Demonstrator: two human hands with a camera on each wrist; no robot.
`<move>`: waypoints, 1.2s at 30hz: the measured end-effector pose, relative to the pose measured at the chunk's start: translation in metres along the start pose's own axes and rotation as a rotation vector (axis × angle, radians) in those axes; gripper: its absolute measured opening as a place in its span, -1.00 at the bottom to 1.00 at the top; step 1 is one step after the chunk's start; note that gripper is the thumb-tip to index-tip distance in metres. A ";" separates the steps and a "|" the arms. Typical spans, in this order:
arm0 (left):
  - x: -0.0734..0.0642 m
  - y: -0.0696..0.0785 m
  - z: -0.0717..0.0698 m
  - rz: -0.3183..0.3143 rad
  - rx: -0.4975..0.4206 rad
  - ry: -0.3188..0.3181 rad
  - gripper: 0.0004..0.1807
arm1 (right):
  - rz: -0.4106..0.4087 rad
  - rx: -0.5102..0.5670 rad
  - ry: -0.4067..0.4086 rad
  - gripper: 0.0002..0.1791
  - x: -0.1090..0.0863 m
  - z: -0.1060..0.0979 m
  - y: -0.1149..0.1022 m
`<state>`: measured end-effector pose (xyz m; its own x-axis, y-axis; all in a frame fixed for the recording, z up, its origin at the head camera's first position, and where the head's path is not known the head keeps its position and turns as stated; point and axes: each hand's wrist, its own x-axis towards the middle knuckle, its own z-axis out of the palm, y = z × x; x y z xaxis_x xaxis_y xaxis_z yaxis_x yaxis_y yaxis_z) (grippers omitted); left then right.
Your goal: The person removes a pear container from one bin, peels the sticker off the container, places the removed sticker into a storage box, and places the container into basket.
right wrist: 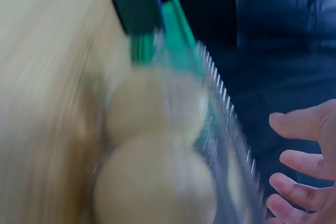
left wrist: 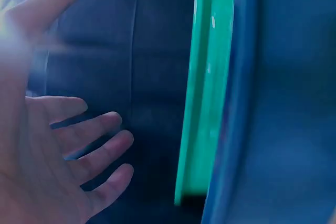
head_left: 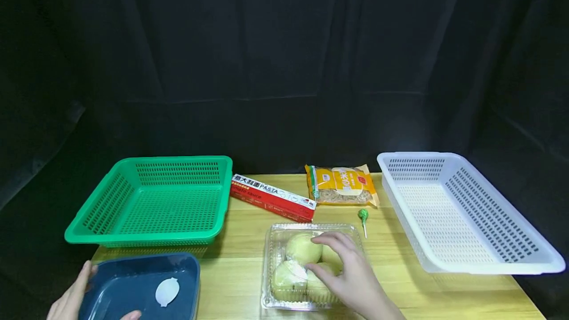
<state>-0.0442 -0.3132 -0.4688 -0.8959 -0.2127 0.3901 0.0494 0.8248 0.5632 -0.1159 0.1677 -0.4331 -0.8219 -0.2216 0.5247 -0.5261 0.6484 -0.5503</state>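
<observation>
My right hand hovers over a clear plastic box holding several round, pale yellow-green fruits. Its thumb and fingers are apart and lightly bent, with nothing between them. In the right wrist view the fingers stand off to the side of the box, which is blurred. At the lower left, my left hand is beside the dark blue tray, its palm and spread fingers bare in the left wrist view. Whether it touches the tray cannot be told. A small white, rounded flat piece lies in the tray.
A green basket stands behind the tray, a white basket at the right. Between them at the back lie a red pasta box and a yellow grain bag. A green lollipop lies behind the clear box.
</observation>
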 end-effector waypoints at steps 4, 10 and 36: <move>0.000 0.054 0.012 -0.196 0.071 -0.174 0.59 | 0.040 -0.054 0.029 -0.39 -0.011 -0.011 0.022; -0.001 0.099 0.026 -0.153 0.061 -0.348 0.52 | 0.217 -0.032 -0.016 -0.13 -0.032 -0.024 0.044; 0.003 0.180 0.139 0.028 -0.377 -0.524 0.39 | 0.362 0.103 -0.150 0.40 -0.066 -0.016 0.072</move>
<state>-0.0998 -0.0929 -0.4675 -0.9840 0.1695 0.0546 0.1425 0.5654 0.8124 -0.0956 0.2403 -0.4970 -0.9768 -0.1010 0.1887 -0.2097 0.6292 -0.7484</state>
